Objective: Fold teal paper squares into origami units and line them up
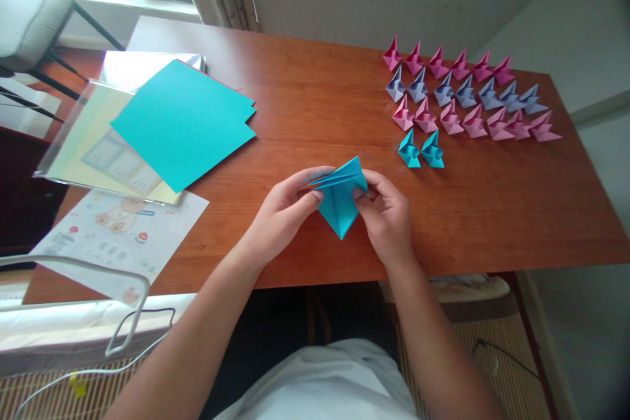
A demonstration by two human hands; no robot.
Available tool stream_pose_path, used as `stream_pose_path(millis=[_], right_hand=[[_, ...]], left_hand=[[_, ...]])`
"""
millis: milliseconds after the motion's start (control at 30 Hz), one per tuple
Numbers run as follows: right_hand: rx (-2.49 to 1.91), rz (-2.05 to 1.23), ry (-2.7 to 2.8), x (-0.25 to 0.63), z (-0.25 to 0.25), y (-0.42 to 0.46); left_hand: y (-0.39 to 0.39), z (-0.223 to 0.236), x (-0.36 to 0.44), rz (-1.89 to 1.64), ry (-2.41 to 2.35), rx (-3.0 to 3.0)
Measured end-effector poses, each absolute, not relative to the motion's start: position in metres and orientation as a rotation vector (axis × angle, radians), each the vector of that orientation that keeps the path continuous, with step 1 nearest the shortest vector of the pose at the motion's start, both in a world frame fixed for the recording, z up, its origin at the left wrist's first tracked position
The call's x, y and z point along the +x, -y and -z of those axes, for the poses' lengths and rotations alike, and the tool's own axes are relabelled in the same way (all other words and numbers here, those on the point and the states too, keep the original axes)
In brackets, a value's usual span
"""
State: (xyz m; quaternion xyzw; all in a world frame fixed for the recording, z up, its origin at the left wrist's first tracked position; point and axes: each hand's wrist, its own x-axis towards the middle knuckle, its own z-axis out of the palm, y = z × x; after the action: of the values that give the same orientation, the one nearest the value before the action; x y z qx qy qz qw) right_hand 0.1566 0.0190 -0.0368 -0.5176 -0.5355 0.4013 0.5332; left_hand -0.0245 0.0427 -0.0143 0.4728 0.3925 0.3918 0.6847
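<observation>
A partly folded sheet of turquoise origami paper [339,203] is held up between my hands near the table's front edge. It has a pointed lower tip, a vertical crease and several layered flaps along its top. My left hand [288,207] pinches its left corner between thumb and fingers. On the right side, my right hand [386,213] grips the paper with the thumb in front and the fingers behind. Beyond my right hand stand two finished turquoise origami figures [408,149], side by side.
Rows of dark pink [459,65], lavender [465,92] and light pink origami figures [475,123] stand at the back right of the wooden table [305,98]. Turquoise sheets [184,125] lie at left on a plastic sleeve [63,138], above a printed sheet [123,243].
</observation>
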Motion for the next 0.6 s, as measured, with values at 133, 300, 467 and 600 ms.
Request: stream_pose_path(millis=[133, 300, 467, 600], right_hand=[[-1.307, -0.903, 1.314, 0.152, 0.04, -0.023], [-1.393, -0.781, 1.265, 0.142, 0.038, -0.031], [-1.345, -0.741, 1.343, 0.142, 0.029, -0.028], [-1.337, -0.617, 1.377, 0.145, 0.025, -0.025]], left_hand=[[-0.04, 0.015, -0.02, -0.934, -0.888, 1.397], [-0.039, 0.013, -0.019, -1.001, -0.919, 1.817], [-0.037, 0.011, -0.02, -0.988, -0.889, 1.756], [-0.036, 0.011, -0.021, -0.931, -0.848, 1.477]])
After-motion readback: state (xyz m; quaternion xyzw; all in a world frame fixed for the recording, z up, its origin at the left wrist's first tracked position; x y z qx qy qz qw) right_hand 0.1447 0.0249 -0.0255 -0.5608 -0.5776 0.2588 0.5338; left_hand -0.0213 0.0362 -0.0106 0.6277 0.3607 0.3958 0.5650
